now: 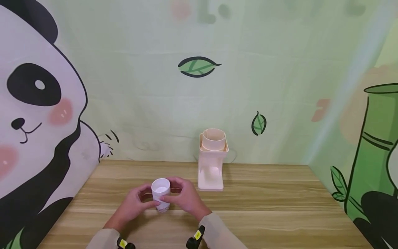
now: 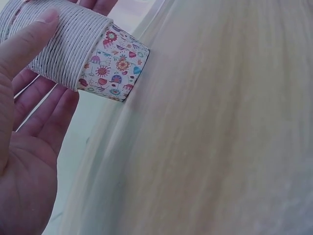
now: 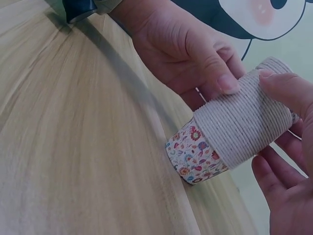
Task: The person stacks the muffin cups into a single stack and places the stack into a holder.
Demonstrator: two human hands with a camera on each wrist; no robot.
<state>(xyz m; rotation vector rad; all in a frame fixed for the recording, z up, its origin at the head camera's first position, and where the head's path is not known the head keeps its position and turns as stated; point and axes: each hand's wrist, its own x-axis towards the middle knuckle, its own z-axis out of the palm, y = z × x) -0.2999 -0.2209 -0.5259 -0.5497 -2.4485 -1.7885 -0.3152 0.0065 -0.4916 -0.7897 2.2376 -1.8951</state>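
A nested stack of small paper cups (image 1: 160,192) stands nearly upright between both hands at the near middle of the table. Their rims form a ribbed white band, and the lowest cup (image 3: 193,154) shows a colourful flower print. From the left side, my left hand (image 1: 134,204) holds the stack, thumb across its front and fingers behind. My right hand (image 1: 187,197) grips it from the other side, its thumb pressed on the ribbed rims in the right wrist view. The printed base is right at the tabletop. Looking into the top cup shows a white interior.
A pale pink cup dispenser (image 1: 210,176) with a round open tube (image 1: 214,140) on top stands at the back of the wooden table (image 1: 264,207), right of the hands. Behind it hangs a green backdrop (image 1: 140,86) with a panda, leaves and bamboo.
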